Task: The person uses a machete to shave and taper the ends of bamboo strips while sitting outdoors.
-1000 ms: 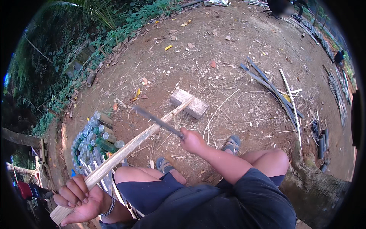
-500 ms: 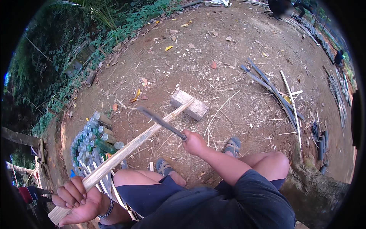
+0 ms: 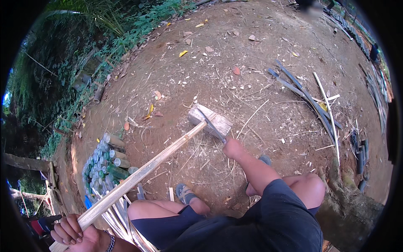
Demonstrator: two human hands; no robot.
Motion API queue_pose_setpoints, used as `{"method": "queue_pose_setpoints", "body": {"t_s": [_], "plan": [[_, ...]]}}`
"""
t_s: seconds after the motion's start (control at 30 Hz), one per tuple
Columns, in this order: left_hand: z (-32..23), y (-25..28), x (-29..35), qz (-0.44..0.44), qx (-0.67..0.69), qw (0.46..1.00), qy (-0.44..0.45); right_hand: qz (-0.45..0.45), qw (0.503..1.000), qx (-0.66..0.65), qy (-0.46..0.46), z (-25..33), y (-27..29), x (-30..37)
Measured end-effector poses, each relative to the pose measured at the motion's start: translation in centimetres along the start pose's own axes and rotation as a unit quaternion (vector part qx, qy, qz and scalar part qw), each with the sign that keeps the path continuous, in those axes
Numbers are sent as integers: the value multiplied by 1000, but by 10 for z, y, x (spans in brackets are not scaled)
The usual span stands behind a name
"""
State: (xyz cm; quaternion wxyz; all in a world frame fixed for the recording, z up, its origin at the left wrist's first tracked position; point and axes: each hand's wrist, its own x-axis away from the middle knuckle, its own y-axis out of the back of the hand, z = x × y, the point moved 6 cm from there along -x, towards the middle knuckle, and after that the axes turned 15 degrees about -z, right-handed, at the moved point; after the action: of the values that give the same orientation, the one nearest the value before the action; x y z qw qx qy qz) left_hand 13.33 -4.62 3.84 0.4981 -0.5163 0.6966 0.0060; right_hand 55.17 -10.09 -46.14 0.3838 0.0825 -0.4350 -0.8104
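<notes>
My left hand (image 3: 77, 235), at the lower left, is wrapped round the near end of a long pale bamboo strip (image 3: 142, 173). The strip slants away from me, and its far end lies at the wooden block (image 3: 222, 124) on the ground. In my closed right hand (image 3: 233, 149) is a machete (image 3: 211, 123), its handle mostly hidden by my fingers. Its dark, narrow blade crosses over the block at the strip's far end; whether it touches the wood I cannot tell.
Left of my feet lie stacked glass bottles (image 3: 107, 155), and several pale strips (image 3: 121, 222) lean by my left leg. Dark split lengths (image 3: 310, 98) lie on the right, near a tree stump (image 3: 348, 210). Wood chips litter the dirt ground (image 3: 247, 54). Another person (image 3: 310, 8) is far off.
The machete has swung right and away from me, from above the middle of the strip to its far end over the block. My left hand still grips the strip, slightly lower in view.
</notes>
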Motion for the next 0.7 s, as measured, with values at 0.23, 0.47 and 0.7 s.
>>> {"method": "queue_pose_setpoints", "body": {"t_s": [0.23, 0.47, 0.7], "plan": [[8, 4, -27, 17, -20, 999, 37, 3, 993, -29, -115, -48, -28, -37], [3, 19, -37, -41, -43, 997, 53, 92, 990, 91, -48, -56, -24, -65], [9, 29, -23, -299, -55, 948, -95, -12, 999, -38, -36, -14, -10, -21]]}}
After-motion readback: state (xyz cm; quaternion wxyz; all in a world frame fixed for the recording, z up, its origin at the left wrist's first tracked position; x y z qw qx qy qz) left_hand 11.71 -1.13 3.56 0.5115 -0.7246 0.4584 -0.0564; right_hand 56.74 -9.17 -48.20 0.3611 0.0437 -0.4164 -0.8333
